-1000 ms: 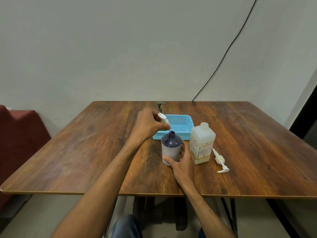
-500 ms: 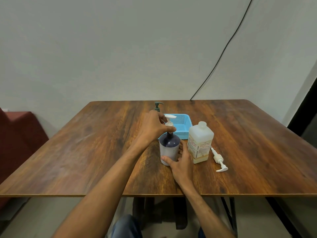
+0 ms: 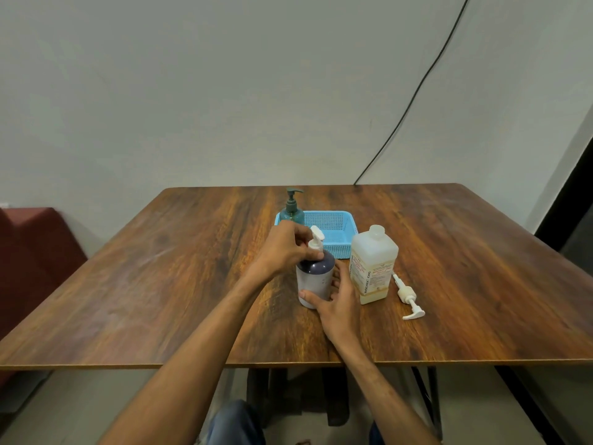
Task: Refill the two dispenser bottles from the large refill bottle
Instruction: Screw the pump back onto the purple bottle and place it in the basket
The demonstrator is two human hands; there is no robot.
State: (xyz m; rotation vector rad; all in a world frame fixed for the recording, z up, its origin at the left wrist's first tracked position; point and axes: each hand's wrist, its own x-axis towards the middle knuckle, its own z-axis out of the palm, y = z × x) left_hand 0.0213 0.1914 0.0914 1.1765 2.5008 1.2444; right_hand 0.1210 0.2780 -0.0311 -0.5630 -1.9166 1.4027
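— Lowered since a second before, the white pump (image 3: 316, 239) sat in the neck of the dark dispenser bottle (image 3: 316, 279), no longer held above it.
— And the left hand (image 3: 284, 248)?
— Its fingers were curled round the pump's collar, pinching it.
— The right hand (image 3: 338, 305)?
— It gripped the bottle low down, thumb across the front, fingers round the right side.
— How did the bottle look?
— Upright, navy on top and pale grey below, near the middle of the table (image 3: 160, 284), before the blue basket (image 3: 341, 224). The teal dispenser bottle (image 3: 291, 211) stood at the basket's far left corner. The refill bottle (image 3: 373, 264) stood just beside the right hand, with a loose white pump (image 3: 409, 298) lying beyond it.
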